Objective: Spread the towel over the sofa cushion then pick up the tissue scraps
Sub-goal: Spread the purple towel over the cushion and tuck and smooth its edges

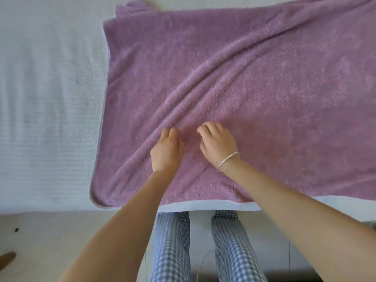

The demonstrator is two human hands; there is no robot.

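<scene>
A purple towel (234, 78) lies spread over the white sofa cushion (46, 110), with a long diagonal wrinkle running from upper right down to lower left. My left hand (166, 150) and my right hand (216, 143) sit side by side on the towel near its front edge, right at that wrinkle. Both hands have their fingers bent and dug into the pile, pinching the fabric at the fold. A thin bracelet circles my right wrist. I see no tissue scraps in this view.
The cushion's front edge (203, 206) runs just before my legs in blue checked trousers (173, 245). Pale floor lies below, with a small dark speck (16, 230) and a brown object (7, 258) at the far left.
</scene>
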